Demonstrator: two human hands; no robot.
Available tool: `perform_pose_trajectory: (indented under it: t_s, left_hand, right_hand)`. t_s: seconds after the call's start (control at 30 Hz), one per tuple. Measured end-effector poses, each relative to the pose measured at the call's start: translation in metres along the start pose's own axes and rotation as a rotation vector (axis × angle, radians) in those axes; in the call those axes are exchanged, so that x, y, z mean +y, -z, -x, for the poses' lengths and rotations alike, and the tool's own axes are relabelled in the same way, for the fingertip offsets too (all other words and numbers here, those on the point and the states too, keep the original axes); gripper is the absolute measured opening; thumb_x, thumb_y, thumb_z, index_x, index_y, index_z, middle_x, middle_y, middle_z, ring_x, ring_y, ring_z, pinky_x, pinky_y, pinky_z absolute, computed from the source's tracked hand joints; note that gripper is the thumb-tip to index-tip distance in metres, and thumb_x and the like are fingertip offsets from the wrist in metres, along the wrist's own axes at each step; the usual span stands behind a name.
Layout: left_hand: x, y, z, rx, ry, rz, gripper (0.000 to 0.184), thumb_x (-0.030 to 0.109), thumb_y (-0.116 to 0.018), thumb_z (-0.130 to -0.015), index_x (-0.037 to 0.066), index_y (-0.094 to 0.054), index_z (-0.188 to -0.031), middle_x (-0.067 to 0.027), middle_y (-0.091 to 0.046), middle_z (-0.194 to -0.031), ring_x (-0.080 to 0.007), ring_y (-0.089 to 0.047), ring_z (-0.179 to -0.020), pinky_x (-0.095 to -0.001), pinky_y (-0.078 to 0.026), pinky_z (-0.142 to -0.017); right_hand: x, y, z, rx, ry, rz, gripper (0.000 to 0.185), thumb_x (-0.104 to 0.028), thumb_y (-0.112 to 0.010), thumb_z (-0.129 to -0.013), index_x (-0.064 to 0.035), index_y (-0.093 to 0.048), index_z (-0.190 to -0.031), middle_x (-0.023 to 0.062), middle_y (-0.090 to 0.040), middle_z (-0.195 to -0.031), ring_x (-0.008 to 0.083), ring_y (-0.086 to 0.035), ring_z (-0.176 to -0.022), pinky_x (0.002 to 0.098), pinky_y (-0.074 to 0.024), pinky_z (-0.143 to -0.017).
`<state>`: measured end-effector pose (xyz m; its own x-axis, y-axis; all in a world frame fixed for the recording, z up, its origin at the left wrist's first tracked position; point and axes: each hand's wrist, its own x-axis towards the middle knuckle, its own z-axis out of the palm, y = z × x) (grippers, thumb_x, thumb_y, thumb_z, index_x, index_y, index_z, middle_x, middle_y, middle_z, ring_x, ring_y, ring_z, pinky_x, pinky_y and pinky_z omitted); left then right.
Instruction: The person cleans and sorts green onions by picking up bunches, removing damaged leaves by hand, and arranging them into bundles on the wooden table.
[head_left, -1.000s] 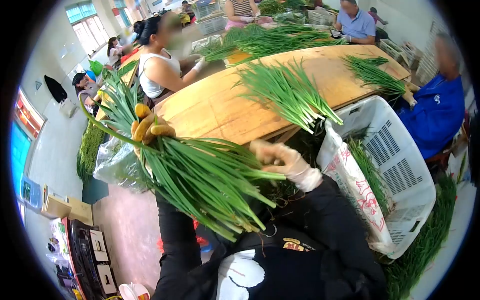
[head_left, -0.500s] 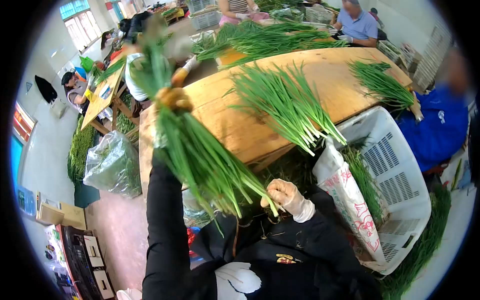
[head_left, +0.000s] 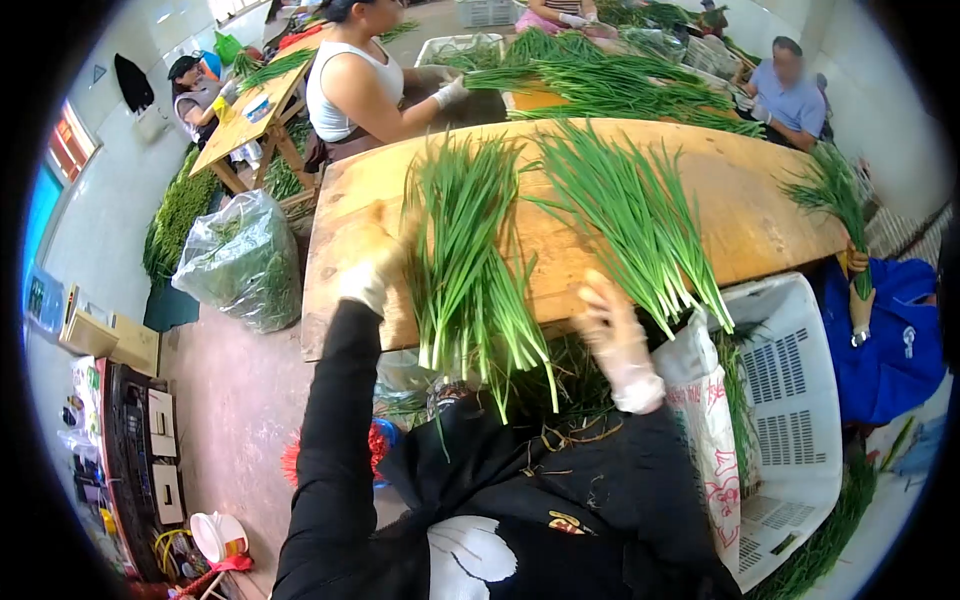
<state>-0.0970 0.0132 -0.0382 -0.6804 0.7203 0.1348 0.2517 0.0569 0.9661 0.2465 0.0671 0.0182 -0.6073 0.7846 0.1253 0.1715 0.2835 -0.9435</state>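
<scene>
A bunch of long green stalks [head_left: 460,240] lies on the wooden table [head_left: 760,200], its pale ends hanging over the near edge. Just left of this bunch is my left hand [head_left: 375,255], gloved and blurred, its fingers smeared by motion. My right hand [head_left: 612,330], in a thin pale glove, is over the near edge between that bunch and a second bunch [head_left: 635,220]; its fingers are apart and hold nothing. The second bunch lies to the right, its white ends past the table edge.
A white crate [head_left: 790,400] with a printed sack [head_left: 712,440] stands at the right. Beside it a person in blue [head_left: 885,340] holds a bunch. Another person in a white top [head_left: 355,85] is across the table. A clear bag [head_left: 240,262] stands left on the floor.
The bunch that my left hand held up now lies on the table, let go. My right hand has moved up to the table edge and opened. The view has shifted.
</scene>
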Motion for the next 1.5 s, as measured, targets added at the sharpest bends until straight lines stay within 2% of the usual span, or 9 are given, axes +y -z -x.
perform_pose_trajectory:
  t_s: [0.2, 0.33, 0.5, 0.67, 0.73, 0.83, 1.13, 1.3, 1.5]
  left_hand:
    - [0.040, -0.023, 0.082, -0.073, -0.124, -0.694, 0.102, 0.029, -0.073, -0.059, 0.013, -0.006, -0.134, -0.0234, -0.010, -0.136, -0.0417, -0.021, -0.121, -0.0374, -0.025, -0.099]
    - [-0.072, 0.037, 0.059, 0.313, -0.114, -0.182, 0.056, -0.001, -0.050, -0.077, 0.004, -0.023, -0.127, -0.0184, -0.040, -0.120, -0.0263, -0.043, -0.107, -0.0309, -0.038, -0.088]
    - [-0.040, 0.018, 0.077, 0.146, 0.057, 0.472, 0.041, -0.004, -0.046, -0.078, 0.004, -0.035, -0.117, -0.0095, -0.053, -0.098, -0.0178, -0.053, -0.083, -0.0289, -0.046, -0.071]
    - [0.003, -0.043, 0.101, -0.140, 0.178, 0.620, 0.045, -0.004, -0.057, -0.073, 0.005, -0.039, -0.114, -0.0092, -0.056, -0.094, -0.0194, -0.057, -0.078, -0.0326, -0.050, -0.064]
    - [0.065, -0.051, 0.112, -0.197, 0.621, 0.894, 0.041, -0.004, -0.055, -0.075, 0.003, -0.042, -0.114, -0.0091, -0.057, -0.093, -0.0181, -0.057, -0.079, -0.0301, -0.049, -0.069]
    - [0.104, -0.047, 0.113, -0.302, 0.334, 0.995, 0.037, -0.003, -0.054, -0.076, 0.000, -0.044, -0.111, -0.0101, -0.057, -0.095, -0.0178, -0.057, -0.084, -0.0288, -0.047, -0.074]
    - [-0.002, -0.001, 0.085, -0.272, 0.171, 0.944, 0.066, -0.007, -0.047, -0.074, 0.014, -0.015, -0.128, -0.0128, -0.048, -0.102, -0.0202, -0.055, -0.077, -0.0336, -0.049, -0.060]
    - [-0.005, 0.009, 0.096, 0.229, 0.187, 0.367, 0.070, 0.002, -0.051, -0.078, 0.017, -0.008, -0.131, -0.0110, -0.035, -0.117, -0.0171, -0.047, -0.090, -0.0307, -0.044, -0.067]
    - [-0.016, 0.008, 0.093, 0.230, -0.038, 0.128, 0.069, -0.001, -0.053, -0.077, 0.010, -0.011, -0.131, -0.0174, -0.038, -0.120, -0.0162, -0.052, -0.080, -0.0256, -0.044, -0.062]
  right_hand:
    - [-0.030, -0.084, -0.051, -0.427, -0.047, 0.955, 0.098, -0.044, -0.066, -0.064, -0.0202, -0.003, -0.135, 0.0154, -0.017, -0.137, 0.0353, -0.028, -0.121, 0.0387, -0.0294, -0.098]
    - [0.063, -0.051, -0.080, 0.145, 0.140, 0.639, 0.058, -0.002, -0.050, -0.072, -0.0092, -0.032, -0.127, 0.0165, -0.050, -0.109, 0.0259, -0.051, -0.096, 0.0336, -0.0425, -0.079]
    - [0.048, -0.058, -0.077, 0.096, -0.142, 0.065, 0.050, -0.009, -0.046, -0.081, -0.0096, -0.031, -0.129, 0.0104, -0.058, -0.089, 0.0193, -0.057, -0.063, 0.0265, -0.0460, -0.055]
    - [0.031, -0.112, -0.065, -0.021, -0.045, 0.001, 0.086, -0.033, -0.067, -0.071, -0.0050, -0.015, -0.133, 0.0214, -0.036, -0.125, 0.0266, -0.035, -0.116, 0.0315, -0.0274, -0.097]
    - [0.014, -0.102, -0.073, -0.340, -0.091, -0.540, 0.080, -0.020, -0.071, -0.068, -0.0009, -0.023, -0.129, 0.0124, -0.044, -0.121, 0.0213, -0.042, -0.110, 0.0291, -0.0313, -0.094]
    - [-0.003, -0.076, -0.079, -0.350, -0.053, -0.756, 0.070, -0.015, -0.070, -0.068, -0.0011, -0.032, -0.125, 0.0089, -0.050, -0.112, 0.0171, -0.047, -0.102, 0.0283, -0.0352, -0.091]
    - [0.031, 0.016, -0.144, -0.019, -0.117, 0.889, 0.070, -0.038, -0.057, -0.075, -0.0083, -0.026, -0.130, 0.0179, -0.028, -0.132, 0.0295, -0.027, -0.123, 0.0335, -0.0220, -0.102]
    - [0.006, -0.049, -0.096, -0.147, 0.568, 1.017, 0.059, -0.048, -0.051, -0.076, -0.0286, -0.030, -0.128, 0.0088, -0.023, -0.137, 0.0297, -0.020, -0.126, 0.0529, -0.0156, -0.099]
    - [0.024, -0.065, -0.095, -0.250, 0.111, 1.335, 0.054, -0.038, -0.042, -0.082, -0.0220, -0.027, -0.131, 0.0024, -0.015, -0.140, 0.0285, -0.015, -0.127, 0.0465, -0.0173, -0.101]
